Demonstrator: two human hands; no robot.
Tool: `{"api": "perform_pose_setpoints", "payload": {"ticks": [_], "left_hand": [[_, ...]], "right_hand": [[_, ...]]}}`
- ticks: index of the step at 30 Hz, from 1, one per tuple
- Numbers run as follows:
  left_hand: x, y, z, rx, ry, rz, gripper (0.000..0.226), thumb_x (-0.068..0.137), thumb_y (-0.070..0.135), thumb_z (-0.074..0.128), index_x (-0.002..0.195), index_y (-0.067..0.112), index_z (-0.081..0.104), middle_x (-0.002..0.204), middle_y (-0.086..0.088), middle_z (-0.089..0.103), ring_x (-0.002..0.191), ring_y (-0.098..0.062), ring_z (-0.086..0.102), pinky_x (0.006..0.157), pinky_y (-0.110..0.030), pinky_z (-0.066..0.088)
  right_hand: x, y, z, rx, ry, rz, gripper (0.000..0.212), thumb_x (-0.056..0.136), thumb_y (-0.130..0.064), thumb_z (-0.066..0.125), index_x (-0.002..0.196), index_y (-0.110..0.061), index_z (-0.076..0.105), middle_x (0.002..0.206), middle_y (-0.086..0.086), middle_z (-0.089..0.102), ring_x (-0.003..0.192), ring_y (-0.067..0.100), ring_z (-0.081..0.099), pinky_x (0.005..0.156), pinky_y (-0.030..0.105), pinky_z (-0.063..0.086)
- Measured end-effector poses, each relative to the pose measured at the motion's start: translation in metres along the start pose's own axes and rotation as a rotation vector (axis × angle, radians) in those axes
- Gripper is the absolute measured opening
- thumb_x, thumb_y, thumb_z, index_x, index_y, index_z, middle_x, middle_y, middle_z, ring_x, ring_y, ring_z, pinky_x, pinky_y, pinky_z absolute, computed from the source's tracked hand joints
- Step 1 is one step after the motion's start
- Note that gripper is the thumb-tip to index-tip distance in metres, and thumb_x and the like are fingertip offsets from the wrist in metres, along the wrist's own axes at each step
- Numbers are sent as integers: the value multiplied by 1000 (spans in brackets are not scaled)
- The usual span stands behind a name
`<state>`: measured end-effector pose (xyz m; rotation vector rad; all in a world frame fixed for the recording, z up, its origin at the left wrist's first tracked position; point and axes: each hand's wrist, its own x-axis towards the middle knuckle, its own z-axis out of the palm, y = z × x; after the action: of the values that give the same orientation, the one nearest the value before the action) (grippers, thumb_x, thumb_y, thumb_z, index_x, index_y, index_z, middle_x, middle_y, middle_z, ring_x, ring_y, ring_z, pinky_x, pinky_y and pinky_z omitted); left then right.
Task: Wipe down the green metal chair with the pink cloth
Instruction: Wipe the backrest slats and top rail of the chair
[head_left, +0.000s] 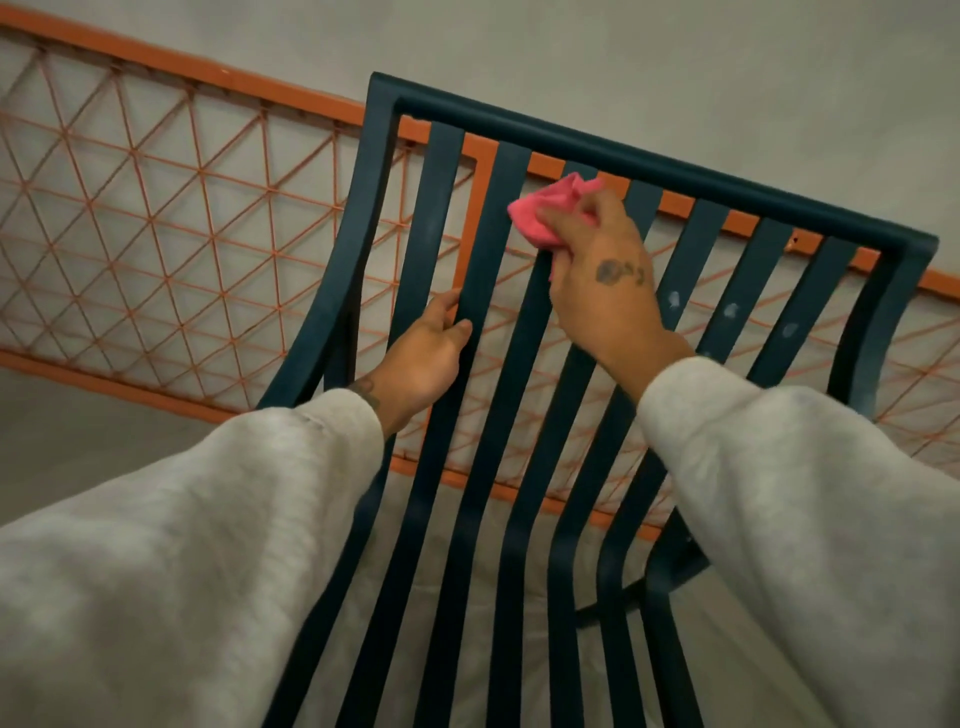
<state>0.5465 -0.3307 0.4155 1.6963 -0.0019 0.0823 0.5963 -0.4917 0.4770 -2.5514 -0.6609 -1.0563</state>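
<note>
The dark green metal chair fills the middle of the head view, its slatted back tilted away from me. My right hand grips a bunched pink cloth and presses it against the upper part of the middle slats, just below the top rail. My left hand holds one of the left slats lower down, fingers curled round its edge. Pale smudges mark the slats to the right of the cloth.
An orange metal fence panel with a diamond wire mesh stands right behind the chair. Beyond it is a grey concrete wall, and grey floor shows under the seat slats. My grey sleeves cover the lower corners of the view.
</note>
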Motion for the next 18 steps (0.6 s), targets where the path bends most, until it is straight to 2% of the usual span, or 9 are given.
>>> {"api": "perform_pose_setpoints", "payload": {"ticks": [3, 5, 7, 9, 13, 16, 18], "left_hand": [[-3, 2, 1, -4, -2, 2, 47, 105, 17, 36, 150, 22, 27, 126, 8, 48, 99, 2, 47, 59, 5, 37], [-6, 2, 2, 8, 1, 3, 47, 105, 16, 36, 150, 22, 27, 119, 12, 43, 101, 1, 42, 55, 8, 34], [-5, 1, 2, 35, 12, 0, 48, 104, 13, 38, 149, 22, 29, 120, 10, 50, 103, -3, 48, 60, 3, 39], [-3, -3, 2, 58, -4, -4, 51, 101, 8, 42, 149, 20, 31, 123, 2, 58, 106, -10, 56, 67, -3, 44], [-6, -8, -1, 8, -22, 8, 57, 97, -5, 42, 149, 17, 31, 108, 7, 58, 100, -9, 58, 71, -6, 50], [-13, -8, 0, -15, -25, 1, 60, 93, -10, 41, 148, 14, 33, 111, 7, 57, 110, -13, 57, 83, -16, 52], [-15, -5, -2, -4, -36, -5, 60, 93, -9, 42, 146, 15, 35, 114, 4, 59, 111, -15, 58, 83, -17, 52]], "right_hand": [[-31, -7, 20, 31, 21, 5, 55, 87, 7, 59, 135, -21, 59, 140, 9, 47, 118, 31, 51, 104, 27, 38], [-85, -11, 46, 58, -139, 52, 54, 88, 7, 57, 136, -19, 58, 138, 8, 48, 118, 29, 52, 105, 30, 43], [-143, -18, 73, 144, -347, 162, 53, 85, 10, 58, 133, -13, 58, 133, 11, 53, 114, 31, 56, 103, 38, 47], [-188, -24, 100, 255, -423, 238, 58, 80, 14, 61, 129, -17, 61, 130, 13, 57, 115, 33, 58, 106, 47, 46], [-226, -37, 112, 302, -534, 320, 57, 83, 10, 60, 129, -24, 63, 133, 2, 55, 123, 23, 54, 113, 35, 40], [-244, -41, 110, 264, -712, 425, 53, 90, 2, 56, 134, -27, 60, 139, -2, 51, 128, 20, 51, 113, 30, 39], [-244, -43, 104, 245, -800, 517, 44, 95, -8, 54, 134, -26, 59, 137, -1, 52, 128, 20, 51, 110, 29, 41]]}}
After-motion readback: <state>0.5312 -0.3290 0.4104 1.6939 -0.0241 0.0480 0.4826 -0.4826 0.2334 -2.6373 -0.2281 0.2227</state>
